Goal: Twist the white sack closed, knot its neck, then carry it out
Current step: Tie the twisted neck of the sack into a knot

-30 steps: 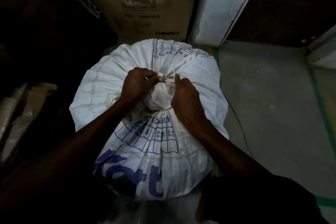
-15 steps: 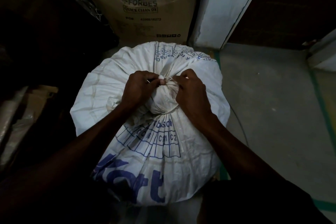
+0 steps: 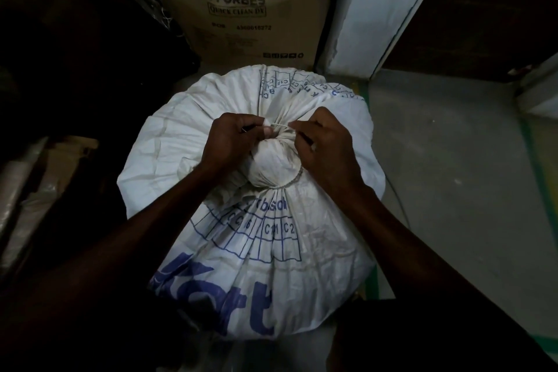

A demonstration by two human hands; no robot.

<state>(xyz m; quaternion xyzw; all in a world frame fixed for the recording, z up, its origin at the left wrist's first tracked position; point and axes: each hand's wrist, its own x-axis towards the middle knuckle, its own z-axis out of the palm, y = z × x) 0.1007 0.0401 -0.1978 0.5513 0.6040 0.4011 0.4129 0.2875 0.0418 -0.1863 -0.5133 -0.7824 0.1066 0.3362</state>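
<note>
A full white woven sack (image 3: 256, 251) with blue print stands upright on the floor below me. Its neck is bunched into a round white knob (image 3: 273, 160) at the top centre, with a thin white string (image 3: 279, 125) wrapped around it. My left hand (image 3: 229, 142) pinches one end of the string on the knob's left side. On the right side my right hand (image 3: 327, 145) pinches the other end. The string runs taut between the two hands across the top of the knob.
A brown cardboard box (image 3: 250, 18) printed "FORBES" stands right behind the sack. A white pillar (image 3: 383, 9) rises at the back right, with grey floor (image 3: 453, 175) and a green line to the right. Dark clutter and wrapped bundles (image 3: 27, 190) crowd the left.
My hands shifted from loosely working the neck to gripping both string ends level across the knob's top. The right hand moved up and outward; the string now looks tight.
</note>
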